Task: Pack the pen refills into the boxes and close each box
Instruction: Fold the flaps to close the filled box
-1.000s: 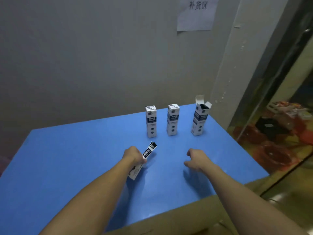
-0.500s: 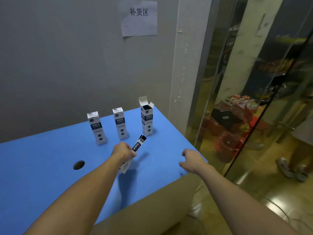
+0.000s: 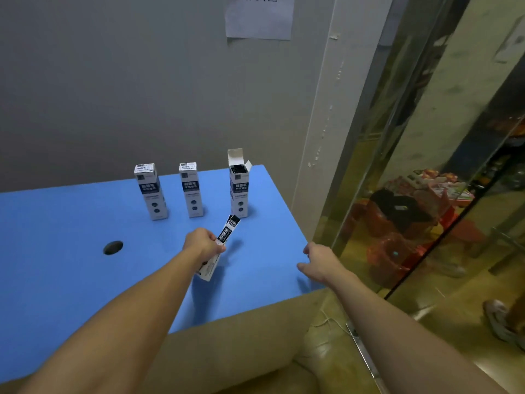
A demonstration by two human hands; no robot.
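Observation:
Three white-and-dark refill boxes stand upright in a row on the blue table. The left box and the middle box have their tops closed. The right box has its top flap standing open, with dark refills showing inside. My left hand grips a fourth box around its middle, tilted with its top end up and to the right, just in front of the open box. My right hand hovers over the table's right front corner, fingers loosely curled, holding nothing.
A round hole is cut in the table to the left of my hands. The table's right edge runs beside a pillar and a glass partition. A paper sign hangs on the grey wall. A person's shoe shows at lower right.
The view has swung to the right and then settled. My left hand keeps its grip on the tilted box, now nearer the open box. My right hand has drifted toward the table's right corner.

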